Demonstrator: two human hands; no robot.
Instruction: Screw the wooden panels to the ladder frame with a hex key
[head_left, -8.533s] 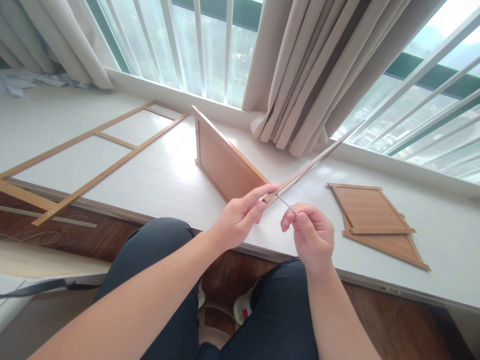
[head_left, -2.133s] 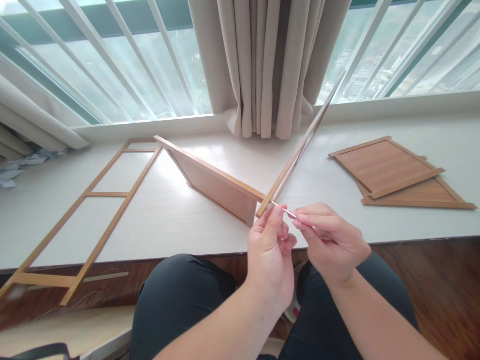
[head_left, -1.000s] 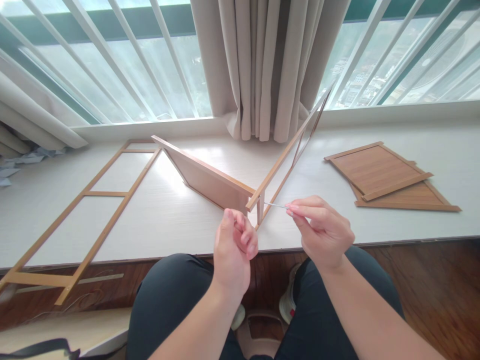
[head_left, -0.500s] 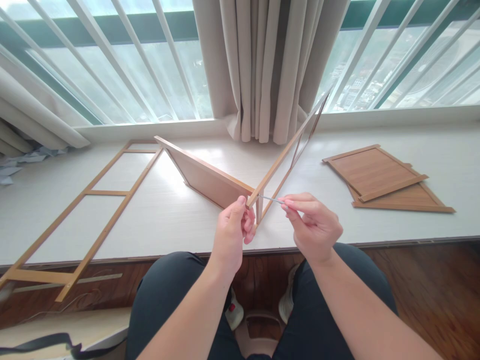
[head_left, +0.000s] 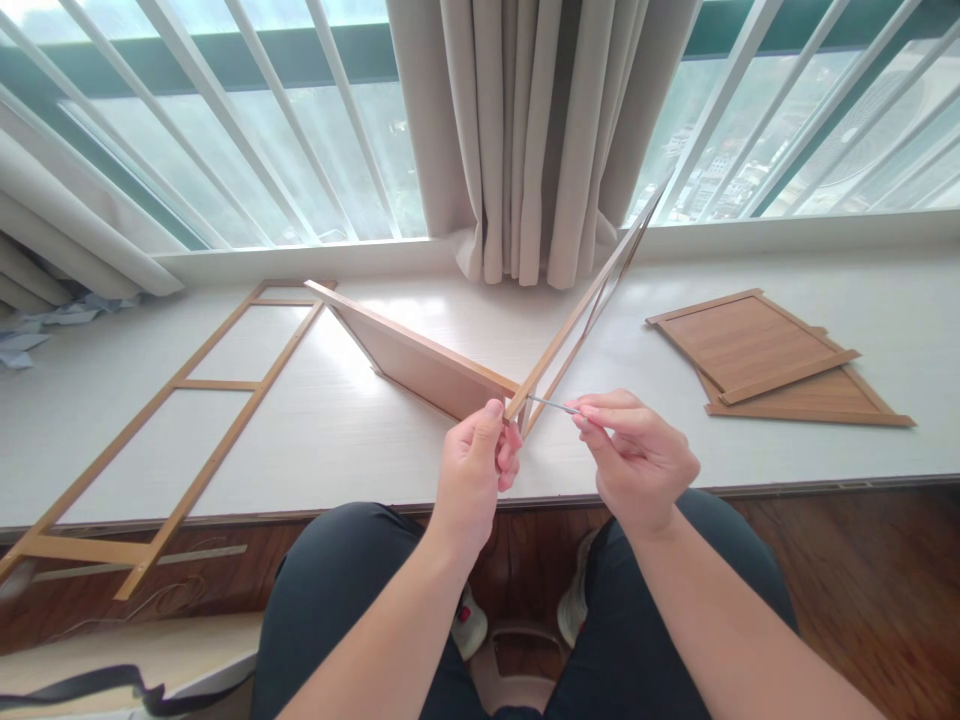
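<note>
Through the head camera I see the fingers of my right hand (head_left: 645,465) pinching the right end of a thin metal rod (head_left: 553,405), whose left tip meets the side of a standing frame (head_left: 566,343) near its near end. My left hand (head_left: 471,470) is closed around that same near end, thumb on the left side. From there the frame runs far and right toward the window, set on edge. A wooden panel (head_left: 420,365), also on edge, runs far and left from the same corner, so the two make a V on the white ledge (head_left: 405,455). Farther left a flat frame (head_left: 216,460) lies with its near end jutting past the ledge; well to the right, an upper panel (head_left: 757,345) overlaps a lower panel (head_left: 821,398). Beyond the V hangs a beige curtain (head_left: 517,140).
</note>
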